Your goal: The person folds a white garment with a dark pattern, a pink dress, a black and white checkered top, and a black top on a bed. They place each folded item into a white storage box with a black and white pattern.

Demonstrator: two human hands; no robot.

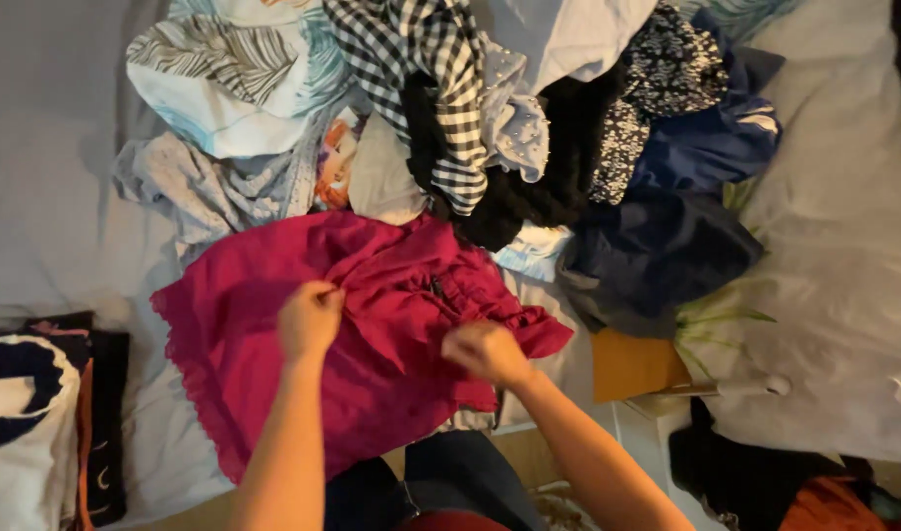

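Note:
A crumpled magenta garment [263, 295] with a frilled edge lies spread on the grey bed sheet [47, 216] in front of me. My left hand [310, 320] pinches a fold of it near its middle. My right hand [485, 351] is closed on the fabric further right, close to a ruffled part. Both forearms reach up from the bottom of the view.
A pile of clothes fills the far side: a black-and-white checked piece [440, 69], a leaf-print cloth [234, 69], dark blue garments [676, 236] and a black one [539, 187]. Folded dark clothes [37, 423] lie at the left. A white sheet [843, 295] covers the right.

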